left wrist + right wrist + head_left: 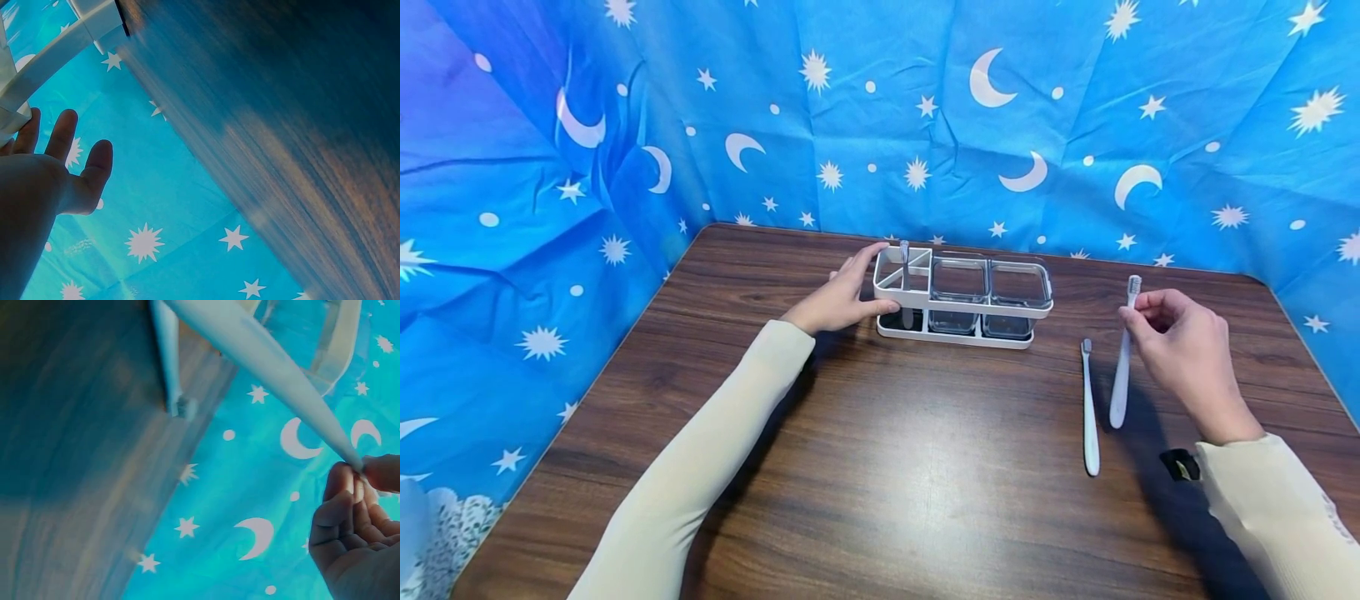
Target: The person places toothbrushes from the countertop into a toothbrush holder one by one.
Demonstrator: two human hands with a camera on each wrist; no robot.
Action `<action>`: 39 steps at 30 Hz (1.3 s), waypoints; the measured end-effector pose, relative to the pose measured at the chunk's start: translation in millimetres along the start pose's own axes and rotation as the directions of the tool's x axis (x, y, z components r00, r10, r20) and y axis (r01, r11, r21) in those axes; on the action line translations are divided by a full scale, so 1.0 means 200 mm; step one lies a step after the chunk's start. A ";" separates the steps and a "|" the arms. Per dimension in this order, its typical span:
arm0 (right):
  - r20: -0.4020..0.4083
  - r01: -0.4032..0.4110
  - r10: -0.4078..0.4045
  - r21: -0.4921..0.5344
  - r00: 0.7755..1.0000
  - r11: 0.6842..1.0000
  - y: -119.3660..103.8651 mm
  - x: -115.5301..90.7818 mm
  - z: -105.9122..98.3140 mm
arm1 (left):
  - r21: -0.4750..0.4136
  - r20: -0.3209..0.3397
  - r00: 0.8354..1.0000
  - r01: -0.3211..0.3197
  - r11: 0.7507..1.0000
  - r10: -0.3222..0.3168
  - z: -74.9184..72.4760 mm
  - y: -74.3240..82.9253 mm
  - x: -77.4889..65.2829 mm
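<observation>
A white-framed toothbrush holder (955,302) with clear cups stands at the middle back of the table. My left hand (842,300) holds its left end, thumb at the front and forefinger at the back corner; the other fingers (61,134) are spread loosely. One toothbrush (905,267) is upright in the divided left section. At the right, my right hand (1187,350) pinches a white toothbrush (1122,375) just below its bristles between thumb and fingers, its handle hanging downward. Left of it, another white toothbrush (1090,417) lies on the table, bristle end away from me.
The brown wood-grain table (865,450) ends at a blue cloth (895,100) with moons and stars, hung behind and at both sides. A black strap piece (1180,465) shows at the right sleeve. Patterned fabric (456,542) sits at the lower left.
</observation>
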State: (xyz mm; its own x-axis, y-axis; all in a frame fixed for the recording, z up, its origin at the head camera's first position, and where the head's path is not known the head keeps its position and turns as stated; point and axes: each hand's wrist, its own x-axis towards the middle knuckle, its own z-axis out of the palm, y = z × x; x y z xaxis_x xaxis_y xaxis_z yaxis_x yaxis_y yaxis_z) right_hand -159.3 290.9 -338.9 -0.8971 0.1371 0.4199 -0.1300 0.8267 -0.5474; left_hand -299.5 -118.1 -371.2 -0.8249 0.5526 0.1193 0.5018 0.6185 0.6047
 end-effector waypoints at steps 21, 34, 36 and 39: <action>-0.259 0.193 -0.125 0.257 0.958 0.947 -0.25 0.06 0.02 | -0.006 -0.007 1.000 0.005 1.000 -0.006 0.00 0.00 0.00; -0.383 0.317 -0.154 0.410 0.911 0.855 -0.41 0.11 0.09 | -0.001 -0.001 1.000 -0.002 1.000 0.002 0.00 0.00 0.00; -0.393 0.328 -0.153 0.427 0.907 0.843 -0.44 0.11 0.10 | -0.004 -0.004 1.000 -0.004 1.000 0.004 0.00 0.00 0.00; -0.407 0.359 -0.171 0.447 0.897 0.820 -0.49 0.12 0.12 | -0.007 -0.006 1.000 -0.001 1.000 0.001 0.00 0.00 -0.01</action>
State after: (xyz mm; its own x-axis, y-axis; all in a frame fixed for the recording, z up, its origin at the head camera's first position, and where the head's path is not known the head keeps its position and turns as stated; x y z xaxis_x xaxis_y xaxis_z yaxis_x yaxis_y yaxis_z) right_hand -177.7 200.4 -292.3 -0.6109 0.2042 0.7650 -0.6168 0.4830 -0.6215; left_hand -297.9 -118.2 -371.9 -0.8258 0.5500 0.1246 0.5010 0.6140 0.6099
